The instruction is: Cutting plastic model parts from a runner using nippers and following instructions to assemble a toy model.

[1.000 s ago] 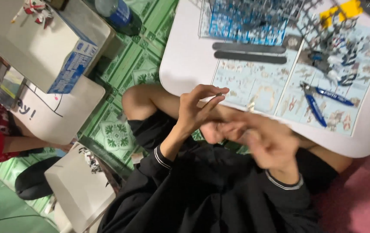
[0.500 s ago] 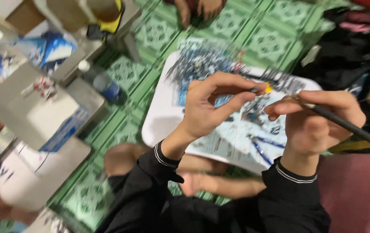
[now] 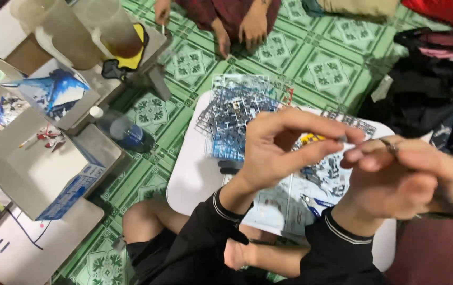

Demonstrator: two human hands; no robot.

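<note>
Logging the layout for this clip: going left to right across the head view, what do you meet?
White open box → clear bottle with a blue label → blue plastic parts frames → left hand → right hand with a thin tool in its grip → black bag.

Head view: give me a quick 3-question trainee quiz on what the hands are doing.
1. True or false: the left hand pinches a small part between thumb and forefinger.
2. What does the right hand hold? A) a thin metal tool B) a water bottle C) a cup
3. What lies on the white lap table under the hands?

Key
1. True; the part is too small to identify.
2. A; the thin metal tool points towards the left fingertips.
3. Blue model-kit part frames, a printed instruction sheet and blue-handled nippers.
</note>
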